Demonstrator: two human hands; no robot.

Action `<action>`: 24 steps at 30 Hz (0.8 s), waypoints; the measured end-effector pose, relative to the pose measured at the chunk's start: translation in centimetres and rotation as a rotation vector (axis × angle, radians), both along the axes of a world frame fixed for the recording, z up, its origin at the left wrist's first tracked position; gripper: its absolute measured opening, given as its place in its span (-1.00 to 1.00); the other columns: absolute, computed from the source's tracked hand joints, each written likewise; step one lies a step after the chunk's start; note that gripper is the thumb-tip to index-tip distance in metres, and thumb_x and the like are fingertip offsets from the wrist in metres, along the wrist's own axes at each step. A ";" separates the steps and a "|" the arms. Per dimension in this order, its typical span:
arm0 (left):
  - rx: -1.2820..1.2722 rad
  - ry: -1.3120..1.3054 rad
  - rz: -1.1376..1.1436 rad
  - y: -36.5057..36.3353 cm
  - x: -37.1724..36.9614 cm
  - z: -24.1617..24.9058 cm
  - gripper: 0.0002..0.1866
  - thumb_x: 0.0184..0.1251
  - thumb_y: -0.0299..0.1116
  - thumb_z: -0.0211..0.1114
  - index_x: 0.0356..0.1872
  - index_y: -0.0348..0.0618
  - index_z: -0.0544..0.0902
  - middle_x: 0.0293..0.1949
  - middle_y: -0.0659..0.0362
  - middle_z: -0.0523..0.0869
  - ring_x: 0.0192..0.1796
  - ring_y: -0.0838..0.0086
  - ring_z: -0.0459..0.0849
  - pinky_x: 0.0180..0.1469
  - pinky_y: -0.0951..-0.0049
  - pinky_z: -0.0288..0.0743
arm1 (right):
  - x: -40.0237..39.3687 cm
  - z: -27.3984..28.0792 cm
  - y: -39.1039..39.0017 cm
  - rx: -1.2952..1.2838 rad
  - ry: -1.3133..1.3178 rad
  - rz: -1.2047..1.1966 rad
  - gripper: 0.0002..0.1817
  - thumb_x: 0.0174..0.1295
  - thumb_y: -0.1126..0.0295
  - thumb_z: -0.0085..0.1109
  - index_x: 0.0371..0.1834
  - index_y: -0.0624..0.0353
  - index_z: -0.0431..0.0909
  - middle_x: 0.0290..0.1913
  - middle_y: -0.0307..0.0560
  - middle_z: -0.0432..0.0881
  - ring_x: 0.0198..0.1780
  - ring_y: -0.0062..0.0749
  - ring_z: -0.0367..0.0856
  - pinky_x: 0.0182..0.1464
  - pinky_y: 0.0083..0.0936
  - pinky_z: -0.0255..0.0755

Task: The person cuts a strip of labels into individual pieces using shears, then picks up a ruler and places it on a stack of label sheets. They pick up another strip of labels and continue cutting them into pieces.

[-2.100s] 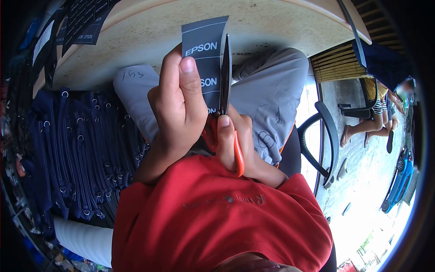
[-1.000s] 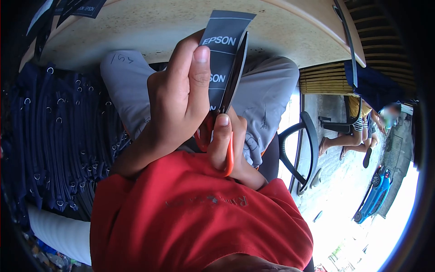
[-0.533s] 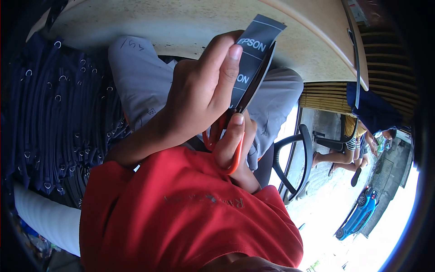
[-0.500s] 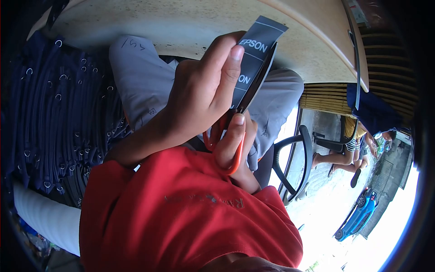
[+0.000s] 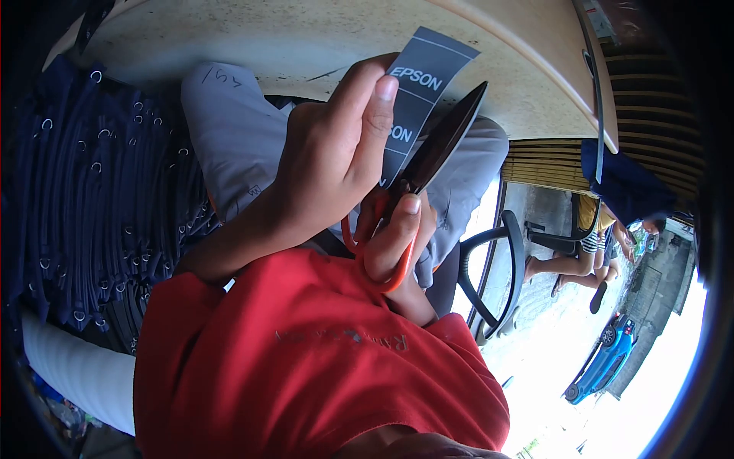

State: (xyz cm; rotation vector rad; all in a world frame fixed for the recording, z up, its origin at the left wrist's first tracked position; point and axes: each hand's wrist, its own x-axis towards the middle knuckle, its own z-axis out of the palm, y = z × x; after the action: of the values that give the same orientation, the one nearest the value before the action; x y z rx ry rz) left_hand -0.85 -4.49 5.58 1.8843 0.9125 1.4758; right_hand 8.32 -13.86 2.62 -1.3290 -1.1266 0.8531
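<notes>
In my left hand a grey strip printed with repeated EPSON labels is pinched between thumb and fingers. Thin pale lines cross the strip between the labels. My right hand grips scissors by their orange-red handles, thumb near the pivot. The dark blades point up and right, beside the strip's right edge, and look nearly closed together. The strip's lower end is hidden behind my left hand and the scissors.
A pale tabletop edge curves above my knees. Many dark blue straps with metal rings hang at the left. On the right are a black chair armrest, a seated person and a blue car farther off.
The scissor blades have moved right, away from the strip, so more of it shows. My left hand and the strip have shifted slightly left.
</notes>
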 end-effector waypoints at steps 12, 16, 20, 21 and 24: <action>-0.039 0.024 0.012 0.2 0.0 -0.3 -0.81 0.57 -0.39 0.00 -0.26 -0.28 0.46 -0.75 0.18 0.34 -0.76 0.52 0.34 -0.65 0.44 0.14 | 0.6 -0.9 0.6 0.049 0.307 0.060 -0.10 0.19 -0.50 -0.21 -0.16 0.32 0.36 -0.61 -0.16 0.45 -0.53 -0.54 0.43 -0.41 -0.60 0.33; -0.228 -0.072 -0.041 0.7 0.0 0.2 -0.69 0.61 -0.26 -0.05 -0.34 -0.26 0.43 -0.65 0.30 0.29 -0.56 0.71 0.19 -0.55 0.54 0.09 | 1.2 0.3 0.7 0.048 0.470 0.120 -0.04 0.15 -0.53 -0.17 0.00 0.34 0.35 -0.14 0.14 0.55 -0.05 -0.25 0.60 0.04 -0.30 0.46; -0.326 -0.061 -0.051 1.5 -0.8 0.3 -0.65 0.62 -0.23 -0.04 -0.40 -0.23 0.39 -0.57 0.39 0.22 -0.48 0.74 0.13 -0.47 0.60 0.06 | 1.4 -1.5 1.7 0.279 0.379 0.114 -0.36 0.34 -0.14 0.03 0.07 0.32 0.34 0.04 0.18 0.47 0.28 -0.11 0.39 0.34 -0.18 0.18; -0.345 -0.091 -0.034 1.9 -0.9 0.1 -0.64 0.62 -0.22 -0.03 -0.41 -0.23 0.38 -0.56 0.40 0.21 -0.47 0.74 0.12 -0.47 0.60 0.05 | 1.6 -1.4 1.7 0.257 0.448 0.072 -0.51 0.40 0.02 0.03 0.03 0.30 0.35 -0.07 0.10 0.50 0.17 -0.18 0.46 0.32 -0.20 0.18; -0.371 -0.157 -0.017 2.4 -0.9 0.0 -0.62 0.61 -0.20 -0.02 -0.45 -0.22 0.37 -0.54 0.43 0.19 -0.45 0.74 0.09 -0.45 0.62 0.02 | 3.3 -1.3 0.1 0.084 0.564 -0.041 -0.68 0.42 0.21 0.08 -0.05 0.28 0.38 -0.51 -0.21 0.49 -0.51 -0.62 0.45 -0.37 -0.62 0.37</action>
State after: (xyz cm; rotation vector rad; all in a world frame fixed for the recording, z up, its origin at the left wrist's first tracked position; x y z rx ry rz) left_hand -1.79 -2.07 5.53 1.4836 1.0133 1.3168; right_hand 11.57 -13.73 1.27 -0.9498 -0.6794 1.0527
